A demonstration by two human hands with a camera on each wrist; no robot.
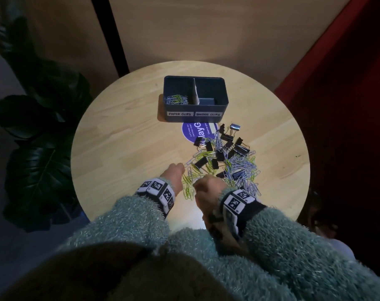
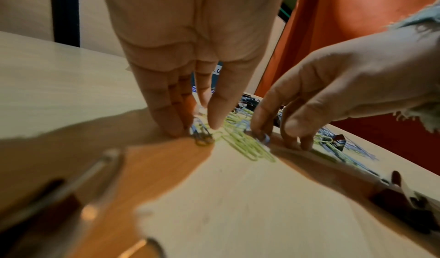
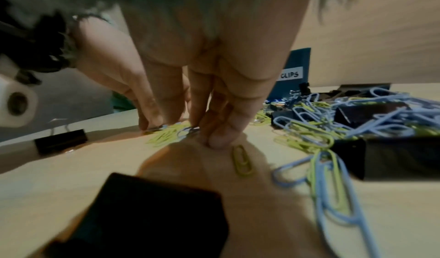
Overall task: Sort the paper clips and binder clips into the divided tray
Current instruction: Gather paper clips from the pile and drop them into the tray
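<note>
On the round wooden table (image 1: pixel 124 135) stands a dark blue divided tray (image 1: pixel 193 78) labelled PAPER CLIPS and BINDER CLIPS. Some paper clips (image 1: pixel 177 99) lie in its left compartment. In front of it is a mixed pile of black binder clips (image 1: pixel 239 141) and blue and yellow-green paper clips (image 1: pixel 243 166). Both hands are at the pile's near left edge. My left hand (image 1: pixel 174 170) (image 2: pixel 202 128) points down, its fingertips pinching blue paper clips (image 2: pixel 201 136). Close beside it, my right hand (image 1: pixel 206 185) (image 3: pixel 209 138) pinches a blue clip (image 2: pixel 263 138) against the table.
A purple round sticker (image 1: pixel 197 131) lies between tray and pile. Loose yellow-green clips (image 2: pixel 247 145) lie between the hands. Stray binder clips (image 3: pixel 59 141) sit near the table's front edge. A dark plant (image 1: pixel 39 127) stands left, a red surface (image 1: pixel 347 83) right.
</note>
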